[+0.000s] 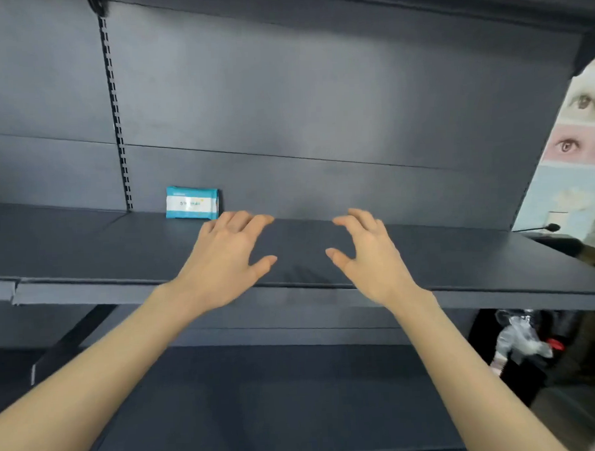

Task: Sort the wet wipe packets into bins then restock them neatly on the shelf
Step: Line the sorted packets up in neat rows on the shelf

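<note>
Both hands over shelf (461, 252), empty: left hand (227, 259) and right hand (369, 256), fingers spread. One packet (192, 202) upright at back; next goes flush beside it.

The person's left forearm (108, 363) and right forearm (466, 371) are bare along their whole visible length, long and slim, narrowing toward the wrists. The left hand (222, 262) and right hand (369, 259) are bare too, with slender fingers (258, 223); the nails are too blurred to make out.
</note>
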`<action>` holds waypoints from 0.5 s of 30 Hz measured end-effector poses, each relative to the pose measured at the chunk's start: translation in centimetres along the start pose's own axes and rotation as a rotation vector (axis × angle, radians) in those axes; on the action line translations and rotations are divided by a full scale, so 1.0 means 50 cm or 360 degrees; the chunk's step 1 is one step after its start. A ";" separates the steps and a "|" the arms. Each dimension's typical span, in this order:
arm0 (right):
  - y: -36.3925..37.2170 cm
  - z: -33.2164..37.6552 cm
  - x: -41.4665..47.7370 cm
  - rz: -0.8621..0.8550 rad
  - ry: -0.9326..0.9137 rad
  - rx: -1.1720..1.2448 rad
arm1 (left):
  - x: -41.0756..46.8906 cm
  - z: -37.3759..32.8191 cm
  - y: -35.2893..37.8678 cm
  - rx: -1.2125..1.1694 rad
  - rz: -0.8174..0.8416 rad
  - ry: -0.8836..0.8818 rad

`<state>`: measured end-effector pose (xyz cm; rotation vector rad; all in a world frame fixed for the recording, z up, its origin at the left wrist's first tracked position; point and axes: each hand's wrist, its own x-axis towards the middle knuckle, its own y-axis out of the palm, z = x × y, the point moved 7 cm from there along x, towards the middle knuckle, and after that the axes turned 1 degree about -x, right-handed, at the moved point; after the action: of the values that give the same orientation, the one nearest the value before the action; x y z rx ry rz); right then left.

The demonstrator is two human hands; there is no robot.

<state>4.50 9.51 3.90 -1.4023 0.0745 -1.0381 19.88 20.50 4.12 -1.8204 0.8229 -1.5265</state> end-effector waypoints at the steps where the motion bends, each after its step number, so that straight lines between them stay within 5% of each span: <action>1: 0.003 -0.026 -0.040 0.0042 -0.0008 0.0002 | -0.026 -0.036 0.019 -0.0020 0.0000 -0.0014; 15: 0.365 -0.300 -0.544 0.0973 0.0323 0.0169 | -0.457 -0.209 0.503 -0.0262 0.0746 -0.0413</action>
<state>-10.44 11.99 -28.78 -1.0699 0.5548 -0.6533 4.56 22.29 -27.90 -1.7316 1.1705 -0.9303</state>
